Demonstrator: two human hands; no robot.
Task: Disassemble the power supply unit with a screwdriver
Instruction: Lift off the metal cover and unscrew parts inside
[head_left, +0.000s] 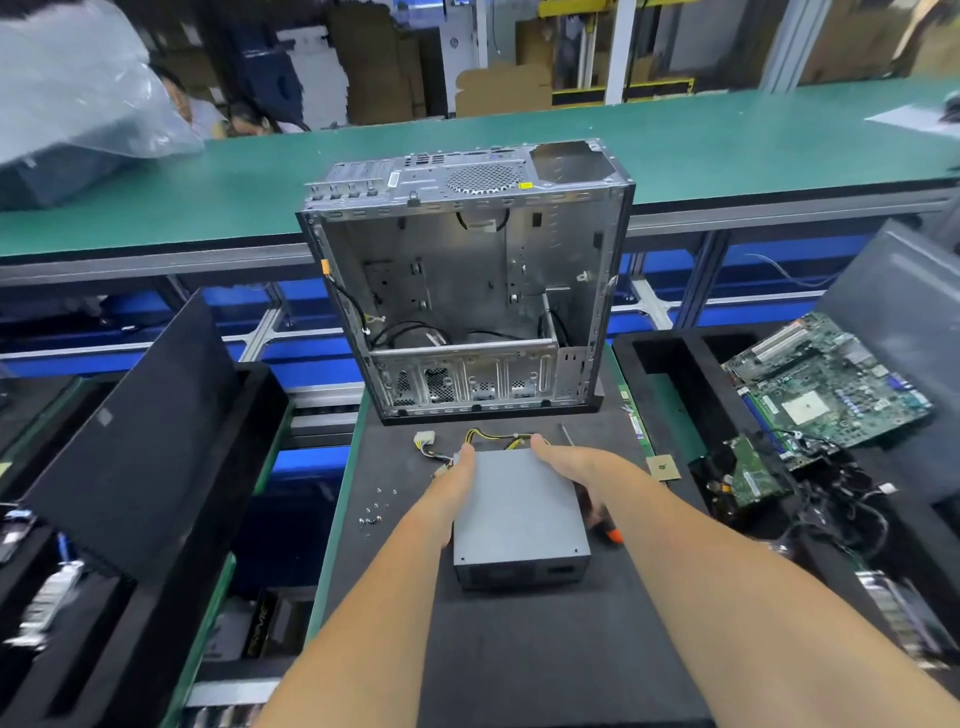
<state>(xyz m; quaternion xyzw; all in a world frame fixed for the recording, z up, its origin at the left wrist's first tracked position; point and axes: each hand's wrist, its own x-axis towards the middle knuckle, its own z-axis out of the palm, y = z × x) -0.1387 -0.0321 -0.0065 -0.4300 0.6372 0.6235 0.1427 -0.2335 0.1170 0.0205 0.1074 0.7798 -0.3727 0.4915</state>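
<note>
The grey sheet-metal power supply unit box (519, 514) lies flat on the dark work mat (519, 654), just in front of the emptied silver computer case (467, 291). Its long axis runs away from the person, socket face toward them, and the yellow-and-black cable bundle (493, 439) trails from its far end toward the case.

Left hand (454, 488): fingers straight and together, pressed along the box's left edge, tips at the far left corner. Right hand (576, 462): fingers extended over the far right corner, palm over the right edge; whether the thumb hooks the side cannot be told. Neither hand holds a tool.

The orange-handled screwdriver (602, 525) lies just right of the box, mostly hidden under the right forearm, its thin shaft (566, 434) pointing toward the case. Judgement: the right hand is nearer and need only drop back and outward to take it.

Small loose screws (375, 512) sit left of the box. A green motherboard (831, 384) rests in the black foam tray well to its right.

Cover still on; disassembly looks not yet begun.
</note>
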